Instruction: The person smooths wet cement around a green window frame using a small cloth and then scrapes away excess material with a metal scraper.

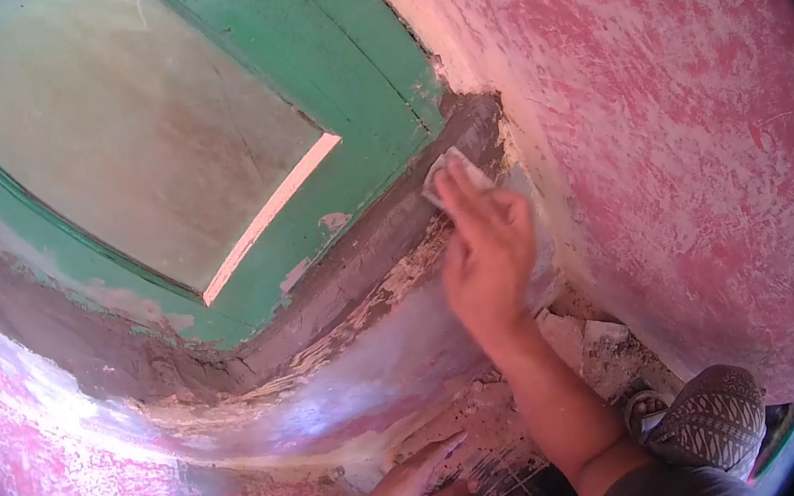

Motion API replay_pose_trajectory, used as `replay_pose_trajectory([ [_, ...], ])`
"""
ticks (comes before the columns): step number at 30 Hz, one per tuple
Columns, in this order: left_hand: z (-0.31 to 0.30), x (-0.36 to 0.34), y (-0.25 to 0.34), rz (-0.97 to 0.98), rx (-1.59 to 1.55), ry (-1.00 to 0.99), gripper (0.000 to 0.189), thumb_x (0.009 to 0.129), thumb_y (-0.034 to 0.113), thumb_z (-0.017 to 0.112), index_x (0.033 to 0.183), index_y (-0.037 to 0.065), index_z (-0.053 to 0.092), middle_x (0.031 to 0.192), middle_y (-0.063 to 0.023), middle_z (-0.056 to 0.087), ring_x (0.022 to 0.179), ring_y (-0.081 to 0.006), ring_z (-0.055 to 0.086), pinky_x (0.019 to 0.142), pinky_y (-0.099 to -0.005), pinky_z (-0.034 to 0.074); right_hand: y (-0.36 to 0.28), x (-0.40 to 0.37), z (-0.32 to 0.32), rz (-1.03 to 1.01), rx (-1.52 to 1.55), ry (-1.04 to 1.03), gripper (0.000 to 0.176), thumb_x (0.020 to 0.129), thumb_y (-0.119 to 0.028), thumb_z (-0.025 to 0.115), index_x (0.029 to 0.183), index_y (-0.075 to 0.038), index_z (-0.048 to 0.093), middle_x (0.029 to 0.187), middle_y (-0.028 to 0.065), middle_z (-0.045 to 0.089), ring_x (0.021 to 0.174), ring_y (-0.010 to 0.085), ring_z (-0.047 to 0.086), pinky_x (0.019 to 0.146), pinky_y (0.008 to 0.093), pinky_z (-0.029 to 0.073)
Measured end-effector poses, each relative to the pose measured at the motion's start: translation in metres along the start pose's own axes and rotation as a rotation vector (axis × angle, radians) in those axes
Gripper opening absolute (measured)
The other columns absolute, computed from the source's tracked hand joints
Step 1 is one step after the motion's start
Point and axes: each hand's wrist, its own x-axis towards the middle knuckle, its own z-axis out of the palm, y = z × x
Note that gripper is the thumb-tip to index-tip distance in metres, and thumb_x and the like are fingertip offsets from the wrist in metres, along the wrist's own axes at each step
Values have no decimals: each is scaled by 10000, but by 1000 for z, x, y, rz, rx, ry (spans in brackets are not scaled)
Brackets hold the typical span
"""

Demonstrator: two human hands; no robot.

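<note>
My right hand (492, 245) is closed on a small, pale, flat piece (456, 176), pressing it to the strip of grey-brown mortar (385, 234) below the green frame (317, 248), near its right corner. The fingers lie over the piece, and its exact kind cannot be made out. Low in the view, my left hand (418, 486) is held with its fingers apart and nothing in them. A dark reddish band is on the left wrist.
A glass pane (140, 121) sits in the green frame. Pink, patchy walls (673, 131) stand at right and lower left. Broken rubble (611, 350) lies at the wall's foot, near a patterned cloth (715, 417) and my feet on dark tiles.
</note>
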Motion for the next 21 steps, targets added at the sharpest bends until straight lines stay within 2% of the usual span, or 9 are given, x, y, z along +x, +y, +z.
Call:
replay_pose_trajectory([
  [6, 4, 7, -16, 47, -19, 21, 797, 1050, 443, 788, 1667, 50, 472, 1554, -253, 630, 1355, -397, 675, 1132, -470, 539, -55, -60, -5, -18, 240, -233, 488, 952, -20, 691, 1415, -136, 795, 1443, 48, 784, 970, 258, 664, 890, 388, 511],
  [9, 2, 4, -3, 25, -3, 37, 790, 1052, 446, 785, 1666, 57, 476, 1554, -254, 629, 1353, -397, 679, 1133, -472, 539, -32, -24, -16, 16, 204, -57, 501, 942, -10, 685, 1411, -145, 798, 1419, 45, 796, 972, 261, 659, 898, 397, 512],
  [12, 0, -6, 1, -25, -43, 19, 782, 1058, 452, 776, 1668, 68, 474, 1573, -258, 615, 1394, -405, 655, 1155, -474, 524, 10, 17, -13, 33, -46, 85, 522, 922, 18, 681, 1407, -136, 797, 1396, 55, 806, 963, 263, 659, 902, 401, 515],
  [15, -2, -9, 1, -87, -15, 10, 770, 1060, 440, 778, 1667, 72, 479, 1566, -258, 620, 1432, -410, 629, 1175, -474, 508, 2, 8, -9, 18, 33, -40, 537, 901, 48, 682, 1398, -121, 796, 1392, 71, 807, 969, 278, 659, 903, 409, 520],
  [18, 0, -5, -11, -38, 4, 17, 759, 1060, 421, 783, 1667, 79, 482, 1566, -256, 621, 1453, -407, 613, 1185, -474, 500, -22, -16, -13, 10, 111, -155, 554, 876, 79, 677, 1385, -106, 795, 1381, 82, 810, 966, 289, 659, 899, 401, 525],
  [21, 4, 3, -16, 105, -8, 93, 763, 1057, 414, 789, 1667, 76, 480, 1572, -258, 616, 1453, -407, 613, 1185, -473, 500, -17, -2, -22, -38, 205, -115, 543, 882, 68, 680, 1381, -114, 795, 1392, 75, 806, 982, 289, 656, 893, 396, 526],
])
